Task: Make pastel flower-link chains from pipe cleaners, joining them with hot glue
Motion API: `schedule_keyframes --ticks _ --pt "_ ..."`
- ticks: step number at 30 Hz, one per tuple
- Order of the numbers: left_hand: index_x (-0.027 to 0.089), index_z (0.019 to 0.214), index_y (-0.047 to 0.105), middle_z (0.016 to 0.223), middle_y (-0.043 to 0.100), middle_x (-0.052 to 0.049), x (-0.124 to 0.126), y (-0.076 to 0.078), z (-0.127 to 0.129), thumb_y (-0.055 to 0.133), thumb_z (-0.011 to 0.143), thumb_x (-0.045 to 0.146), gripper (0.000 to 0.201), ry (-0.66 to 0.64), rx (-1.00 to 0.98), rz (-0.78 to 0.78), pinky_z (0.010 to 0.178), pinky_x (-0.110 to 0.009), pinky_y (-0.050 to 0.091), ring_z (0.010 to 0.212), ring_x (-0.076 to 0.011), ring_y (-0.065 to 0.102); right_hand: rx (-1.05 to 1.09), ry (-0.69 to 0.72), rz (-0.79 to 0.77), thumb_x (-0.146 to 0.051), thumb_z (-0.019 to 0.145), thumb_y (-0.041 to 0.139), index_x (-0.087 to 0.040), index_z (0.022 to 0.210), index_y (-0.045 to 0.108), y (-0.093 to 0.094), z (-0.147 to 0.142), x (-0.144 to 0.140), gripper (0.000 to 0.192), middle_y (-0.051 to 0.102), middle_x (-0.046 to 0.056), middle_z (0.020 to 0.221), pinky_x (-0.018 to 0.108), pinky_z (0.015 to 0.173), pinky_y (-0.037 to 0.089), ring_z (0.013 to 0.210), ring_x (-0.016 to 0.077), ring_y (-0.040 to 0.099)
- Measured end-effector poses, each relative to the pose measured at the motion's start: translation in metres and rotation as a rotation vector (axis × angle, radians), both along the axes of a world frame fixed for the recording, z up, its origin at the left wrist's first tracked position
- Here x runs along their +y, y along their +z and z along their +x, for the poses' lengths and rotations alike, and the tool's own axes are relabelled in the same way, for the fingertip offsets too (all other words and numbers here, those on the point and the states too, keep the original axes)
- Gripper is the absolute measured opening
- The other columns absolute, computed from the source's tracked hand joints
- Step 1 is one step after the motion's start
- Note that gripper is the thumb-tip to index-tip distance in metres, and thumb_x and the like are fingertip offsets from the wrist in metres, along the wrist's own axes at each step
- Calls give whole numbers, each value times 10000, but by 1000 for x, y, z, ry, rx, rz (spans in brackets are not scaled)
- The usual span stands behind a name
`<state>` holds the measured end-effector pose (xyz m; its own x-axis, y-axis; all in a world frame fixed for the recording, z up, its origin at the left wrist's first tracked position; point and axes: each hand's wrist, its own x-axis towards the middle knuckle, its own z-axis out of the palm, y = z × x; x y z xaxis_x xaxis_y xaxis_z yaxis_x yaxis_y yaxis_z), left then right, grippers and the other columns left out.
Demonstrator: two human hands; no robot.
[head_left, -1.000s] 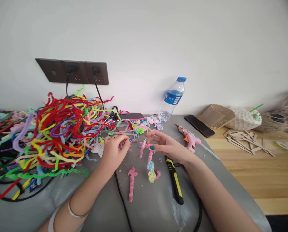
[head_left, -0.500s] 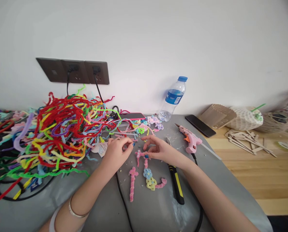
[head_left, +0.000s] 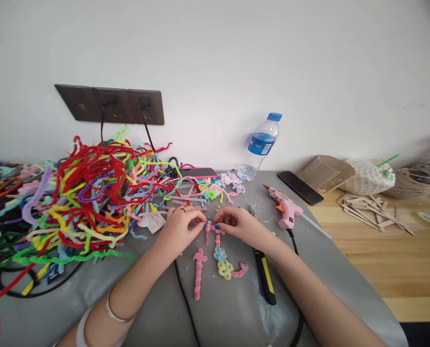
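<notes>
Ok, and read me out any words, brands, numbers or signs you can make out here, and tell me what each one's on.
No word or number reads clearly.
Blue label on the bottle: a white sign of linked rings; print below too small to read.
Same label: a barcode, any digits too small.
White tag beside the pipe-cleaner pile: print too blurred to read.

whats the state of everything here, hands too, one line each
left hand, fingertips at the flower chain's pink end
right hand, pinching that end
pipe-cleaner flower chain, linked together, lower end curled
pink pipe-cleaner stem, twisted, lying loose
pipe-cleaner pile, tangled
hot glue gun, lying on its side, heat unknown
water bottle, capped
black smartphone, screen dark
wall plugs, both inserted
</notes>
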<state>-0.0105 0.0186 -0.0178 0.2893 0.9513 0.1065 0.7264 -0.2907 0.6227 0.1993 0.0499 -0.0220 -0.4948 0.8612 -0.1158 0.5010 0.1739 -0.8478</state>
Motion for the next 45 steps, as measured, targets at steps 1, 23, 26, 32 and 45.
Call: schedule_keyframes --ticks 1,23,26,32,45 --pt "244 862 678 917 735 45 0 -1 1 581 881 141 143 -16 6 3 860 -347 322 874 -183 652 -8 2 9 -185 798 601 -194 840 682 0 -1 0 92 603 -22 689 249 566 365 621 128 498" --pt "256 876 705 948 722 28 0 -7 6 585 907 155 160 -54 44 3 821 -350 330 933 -187 646 -42 16 79 -140 764 583 -197 753 652 -6 -2 0 90 607 -18 696 247 575 366 628 129 489" --pt "258 869 700 937 719 28 0 -8 6 582 910 154 163 -59 45 15 820 -352 327 934 -186 642 -42 9 84 -142 761 587 -197 758 653 -7 -3 0 86 613 -17 707 247 576 367 628 128 489" --pt "258 872 694 929 715 31 0 -7 6 586 903 141 163 -57 57 16 828 -358 325 939 -192 636 -49 3 82 -136 760 591 -196 753 650 -7 -3 -1 84 603 -25 701 248 585 373 636 128 487" --pt "236 845 694 932 750 10 4 3 -5 614 842 115 145 48 13 66 885 -374 367 921 -209 661 -51 -483 352 -448 877 515 -195 827 622 41 58 -7 279 583 17 649 273 530 378 584 162 519"
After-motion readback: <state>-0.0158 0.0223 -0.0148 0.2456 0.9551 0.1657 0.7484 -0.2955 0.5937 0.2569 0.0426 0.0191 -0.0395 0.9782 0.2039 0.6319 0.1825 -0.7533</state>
